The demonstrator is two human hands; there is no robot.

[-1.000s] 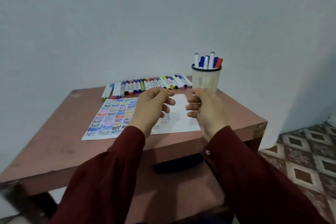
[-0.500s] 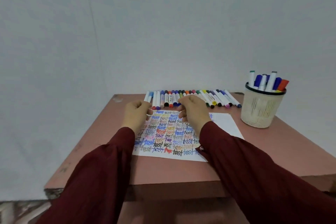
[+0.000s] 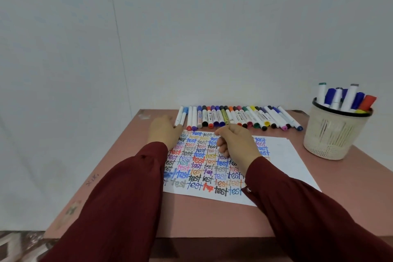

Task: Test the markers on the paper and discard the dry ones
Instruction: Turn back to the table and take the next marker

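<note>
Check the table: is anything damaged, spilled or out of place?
Only the table looks worn: scuffed paint at its far left corner and along its left edge. Nothing is spilled.

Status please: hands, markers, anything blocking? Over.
Left hand at left end of marker row, grip unclear. Right hand curled over paper, nothing seen in it. Nothing blocks the row.

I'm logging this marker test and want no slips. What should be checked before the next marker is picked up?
1. Row of coloured capped markers beside left hand: ok.
2. Left hand gripping a marker: cannot tell, blurred.
3. Right hand free: cannot tell, fingers curled.
4. Blank space on white paper sheet: ok, right side.
5. Cream mesh basket upright: ok.
</note>
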